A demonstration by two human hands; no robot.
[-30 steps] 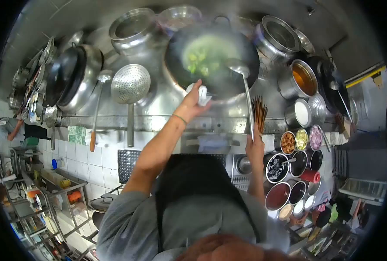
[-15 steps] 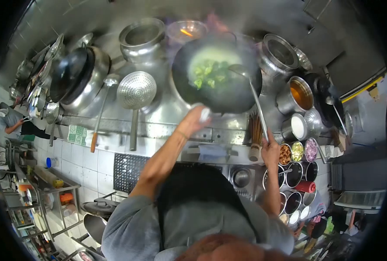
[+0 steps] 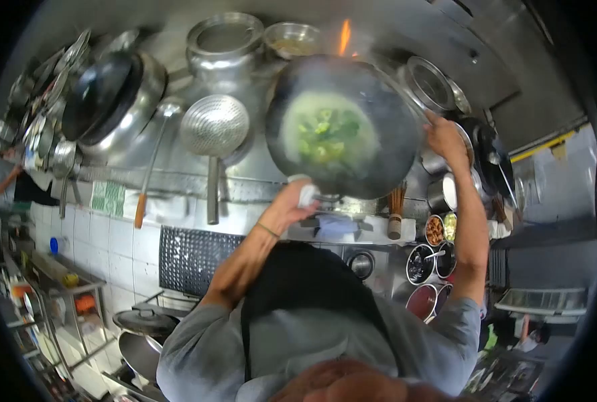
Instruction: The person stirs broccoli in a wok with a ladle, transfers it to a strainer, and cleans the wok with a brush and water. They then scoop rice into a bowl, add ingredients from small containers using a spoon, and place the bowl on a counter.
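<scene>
A large dark wok (image 3: pixel 395 144) sits over the stove, with green vegetables (image 3: pixel 325 130) in pale, steaming liquid. At the wok's near edge, my left hand (image 3: pixel 295 204) is closed round a white cloth (image 3: pixel 308 195) against the handle. My right hand (image 3: pixel 447 139) is closed on the end of a long metal ladle (image 3: pixel 409 100), to the right of the wok. The ladle's shaft slants up and left over the far right part of the wok; its bowl is hard to make out in the steam.
Left of the wok lie a perforated strainer (image 3: pixel 215 125) and a wooden-handled ladle (image 3: pixel 141 209). A lidded pot (image 3: pixel 224 43) and metal bowl (image 3: pixel 291 40) stand behind. A bamboo brush (image 3: pixel 395 218) and ingredient containers (image 3: pixel 434 230) are at right. Another person (image 3: pixel 3 181) stands far left.
My right hand has moved up and away with the ladle, now beside the wok's right rim. The vegetables have shifted within the wok. A flame now shows behind it. The camera view has shifted slightly.
</scene>
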